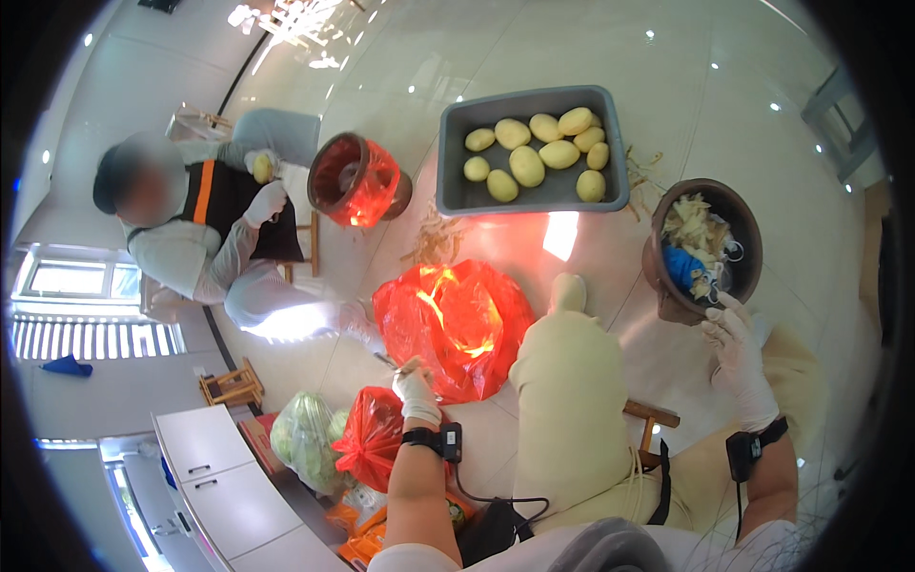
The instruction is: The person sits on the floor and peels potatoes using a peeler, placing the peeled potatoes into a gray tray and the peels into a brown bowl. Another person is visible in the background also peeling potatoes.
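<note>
My left hand [416,395], in a white glove, is closed around a small metal tool [386,360]; whether it is a peeler or a knife is not clear. It is at the near-left edge of a large red plastic bag [493,307], which lies open on the floor. My right hand [736,365], also gloved, has its fingers extended by the near rim of a brown bucket [652,261] and appears to hold nothing. Inside that bucket are pale peelings [690,222] and a blue crumpled item [683,268]. Peeled potatoes [527,166] lie in a grey plastic tub [532,207] ahead.
Across to the left, a seated person [214,214] holds a potato [263,168] beside a red-lined bucket [336,182]. Peel scraps [437,239] litter the tiled floor. Bagged cabbages [307,436] and a tied red bag [375,429] stand by white cabinets [221,472].
</note>
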Available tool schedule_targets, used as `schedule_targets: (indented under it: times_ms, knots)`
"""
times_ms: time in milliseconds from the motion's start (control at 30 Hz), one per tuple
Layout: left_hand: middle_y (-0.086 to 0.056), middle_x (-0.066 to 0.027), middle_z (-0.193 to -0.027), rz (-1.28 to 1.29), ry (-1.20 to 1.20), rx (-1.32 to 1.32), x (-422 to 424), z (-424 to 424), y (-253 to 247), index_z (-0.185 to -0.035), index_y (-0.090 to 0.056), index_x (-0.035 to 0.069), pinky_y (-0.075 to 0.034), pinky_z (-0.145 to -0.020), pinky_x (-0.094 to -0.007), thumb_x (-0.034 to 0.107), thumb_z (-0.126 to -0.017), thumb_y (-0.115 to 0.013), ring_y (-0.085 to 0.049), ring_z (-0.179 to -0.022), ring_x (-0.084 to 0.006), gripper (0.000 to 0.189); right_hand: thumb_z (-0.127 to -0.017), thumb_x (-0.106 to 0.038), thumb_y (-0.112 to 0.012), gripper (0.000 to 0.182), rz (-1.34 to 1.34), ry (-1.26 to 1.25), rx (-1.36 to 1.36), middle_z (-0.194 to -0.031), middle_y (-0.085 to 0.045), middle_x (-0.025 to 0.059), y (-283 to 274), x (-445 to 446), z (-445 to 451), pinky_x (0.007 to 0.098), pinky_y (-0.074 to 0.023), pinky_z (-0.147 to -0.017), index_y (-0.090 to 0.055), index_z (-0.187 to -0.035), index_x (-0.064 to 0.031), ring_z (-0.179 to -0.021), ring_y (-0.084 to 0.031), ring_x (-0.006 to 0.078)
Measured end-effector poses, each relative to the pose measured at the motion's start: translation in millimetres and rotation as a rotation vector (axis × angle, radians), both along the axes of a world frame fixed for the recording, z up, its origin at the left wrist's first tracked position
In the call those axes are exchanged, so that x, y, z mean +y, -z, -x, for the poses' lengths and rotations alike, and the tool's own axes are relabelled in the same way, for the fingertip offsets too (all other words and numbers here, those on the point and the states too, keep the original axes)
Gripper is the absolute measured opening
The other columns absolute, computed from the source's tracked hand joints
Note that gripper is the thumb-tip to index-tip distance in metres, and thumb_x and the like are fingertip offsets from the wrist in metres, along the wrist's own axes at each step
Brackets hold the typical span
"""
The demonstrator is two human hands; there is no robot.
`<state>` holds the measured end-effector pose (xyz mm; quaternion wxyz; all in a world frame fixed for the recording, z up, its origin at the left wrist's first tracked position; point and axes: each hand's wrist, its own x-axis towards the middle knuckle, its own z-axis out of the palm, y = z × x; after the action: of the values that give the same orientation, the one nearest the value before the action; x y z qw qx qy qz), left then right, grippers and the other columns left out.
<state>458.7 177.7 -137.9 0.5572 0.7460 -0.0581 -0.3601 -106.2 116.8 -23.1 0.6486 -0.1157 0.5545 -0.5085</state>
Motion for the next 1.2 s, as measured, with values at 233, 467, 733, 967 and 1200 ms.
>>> schedule_targets:
  times_ms: [233, 467, 733, 967, 1200]
  knots:
    - [-0.056, -0.0034, -0.092, -0.307, 0.184, 0.107, -21.8, 67.2, 22.4, -0.123, -0.057, 0.008, -0.048, -0.073, -0.0276, -0.003, -0.083, -0.050, -0.057, -0.081, -0.0133, 0.042, -0.094, -0.021, -0.058, 0.038, -0.077, 0.079, 0.071, -0.103, -0.062, 0.0037, 14.2, 19.2, -12.4, 0.0297, -0.0493, -0.081, -0.049, -0.130, -0.0106, -0.091, -0.060, 0.0157]
    - [-0.060, -0.0146, -0.120, -0.131, 1.311, -1.105, -57.5, 96.2, 71.3, -0.105, -0.065, 0.011, -0.038, -0.103, -0.0444, 0.002, -0.073, -0.054, -0.049, -0.121, -0.0344, 0.035, -0.095, -0.022, -0.058, 0.039, -0.154, 0.012, 0.174, -0.105, -0.061, 0.0029, 16.1, 18.1, -31.5, 0.0290, -0.0484, -0.083, -0.048, -0.131, -0.0119, -0.094, -0.058, 0.0148]
    - [-0.069, -0.0172, -0.099, -0.840, 1.903, -0.861, -30.4, 19.0, 77.7, -0.097, -0.070, 0.008, -0.047, -0.095, -0.0429, 0.016, -0.084, -0.052, -0.067, -0.096, -0.0309, 0.024, -0.093, -0.019, -0.060, 0.040, -0.184, -0.082, 0.246, -0.103, -0.061, 0.0019, 19.2, 4.4, -41.4, 0.0282, -0.0488, -0.082, -0.049, -0.131, -0.0113, -0.091, -0.059, 0.0141]
    - [-0.069, -0.0129, -0.100, -0.911, 1.368, -0.234, 71.2, -34.9, 75.7, -0.097, -0.070, 0.007, -0.050, -0.086, -0.0365, 0.015, -0.088, -0.055, -0.065, -0.099, -0.0288, 0.019, -0.095, -0.018, -0.057, 0.038, -0.217, -0.065, 0.248, -0.101, -0.062, 0.0025, 39.4, -1.7, -37.6, 0.0246, -0.0511, -0.077, -0.046, -0.131, -0.0094, -0.087, -0.062, 0.0121]
    - [-0.064, -0.0099, -0.092, -0.403, 0.339, 0.050, -12.8, -28.2, 115.2, -0.121, -0.059, 0.006, -0.051, -0.073, -0.0312, -0.002, -0.089, -0.048, -0.061, -0.073, -0.0177, 0.035, -0.095, -0.017, -0.057, 0.037, -0.209, -0.098, 0.240, -0.100, -0.063, 0.0034, 45.9, -11.2, -42.8, 0.0252, -0.0509, -0.076, -0.047, -0.130, -0.0084, -0.086, -0.062, 0.0122]
